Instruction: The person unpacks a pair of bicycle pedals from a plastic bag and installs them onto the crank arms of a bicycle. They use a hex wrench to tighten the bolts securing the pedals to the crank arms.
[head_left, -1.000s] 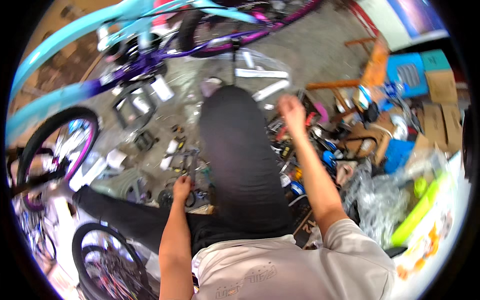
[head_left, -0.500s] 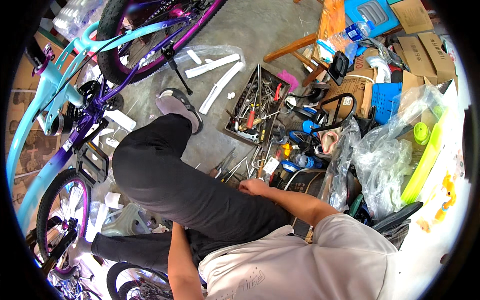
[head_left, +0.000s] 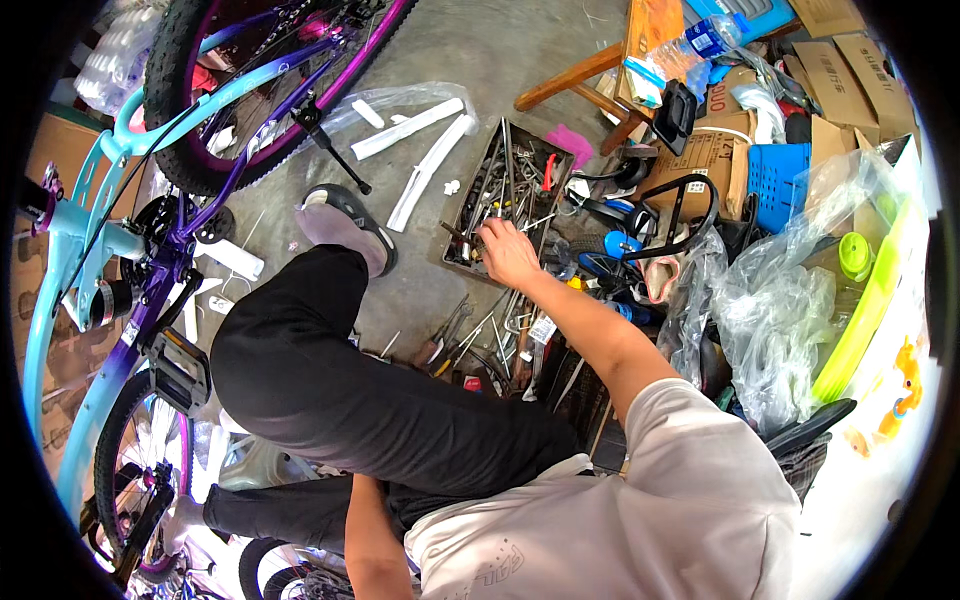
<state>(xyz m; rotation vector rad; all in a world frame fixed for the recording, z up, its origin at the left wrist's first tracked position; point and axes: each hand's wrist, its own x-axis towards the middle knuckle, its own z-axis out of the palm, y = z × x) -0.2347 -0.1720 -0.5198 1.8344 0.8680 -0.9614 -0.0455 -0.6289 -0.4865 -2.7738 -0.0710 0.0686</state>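
The person's right hand [head_left: 508, 252] is over the lower end of an open metal tool tray [head_left: 464, 266], which sits on the concrete floor just above the centre of the frame. Its fingers point down among the tools and are bent; whether they are clamped on one or merely touch it cannot be told. The left forearm [head_left: 378, 545] enters at the lower edge, but the left hand is hidden behind the black-trousered thigh [head_left: 380, 395], so the state of its fingers cannot be told. Inside the tray lie jumbled metal hand tools, with a red-handled tool [head_left: 548, 172] near the right wall. Below the tray, more loose tools [head_left: 460, 345] are spread on the floor. To its left are white foam strips [head_left: 430, 175] and the person's grey clog [head_left: 365, 222]; a magenta plastic scrap [head_left: 572, 145] lies at its upper right. A light-blue and purple bicycle frame [head_left: 88, 450] fills the left side, a wooden stool [head_left: 575, 78] stands at the upper right, and a blue perforated basket [head_left: 778, 188] and crumpled clear plastic [head_left: 770, 320] occupy the right.
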